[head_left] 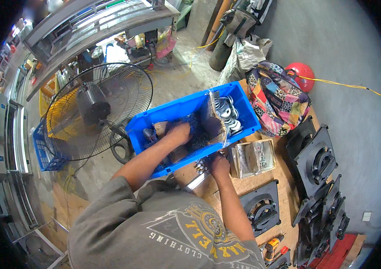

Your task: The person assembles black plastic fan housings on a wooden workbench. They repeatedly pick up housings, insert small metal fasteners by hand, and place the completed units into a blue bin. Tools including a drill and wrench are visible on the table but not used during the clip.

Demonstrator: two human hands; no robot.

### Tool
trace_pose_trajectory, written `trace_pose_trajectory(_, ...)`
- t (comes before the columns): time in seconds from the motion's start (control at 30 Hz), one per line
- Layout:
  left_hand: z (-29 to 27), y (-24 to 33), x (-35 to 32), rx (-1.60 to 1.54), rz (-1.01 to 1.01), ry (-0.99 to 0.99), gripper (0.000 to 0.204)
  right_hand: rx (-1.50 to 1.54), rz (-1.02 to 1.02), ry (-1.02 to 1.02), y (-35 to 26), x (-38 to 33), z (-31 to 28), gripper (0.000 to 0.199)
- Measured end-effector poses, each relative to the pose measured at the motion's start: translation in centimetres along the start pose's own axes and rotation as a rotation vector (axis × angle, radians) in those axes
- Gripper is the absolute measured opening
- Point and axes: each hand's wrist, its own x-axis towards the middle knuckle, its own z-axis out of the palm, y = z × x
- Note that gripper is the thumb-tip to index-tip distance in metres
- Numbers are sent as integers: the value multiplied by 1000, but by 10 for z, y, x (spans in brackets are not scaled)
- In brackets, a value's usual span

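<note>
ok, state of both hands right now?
Left hand: inside the blue bin, grip hidden; can't tell.
Right hand: just outside the bin, by shiny metal parts; can't tell whether it's holding any.

Grey short-sleeved T-shirt, yellow-and-white print

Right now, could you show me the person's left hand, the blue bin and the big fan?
Left hand (181, 133): head view, on the back of the hand.
Blue bin (172, 114): head view, on its far inner wall.
Big fan (98, 110): head view, on its dark central hub.
</note>
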Motion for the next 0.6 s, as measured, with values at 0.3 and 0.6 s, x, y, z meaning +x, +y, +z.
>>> trace_pose_trajectory(0.3, 6, -6, 0, -78, -9, -71, 23, 26, -35, 81, -5, -5, 7, 32)
trace_pose_trajectory(0.6, -49, 0, -37, -360, 148, 254, 21, 22, -131, -18, -1, -8, 24, 25)
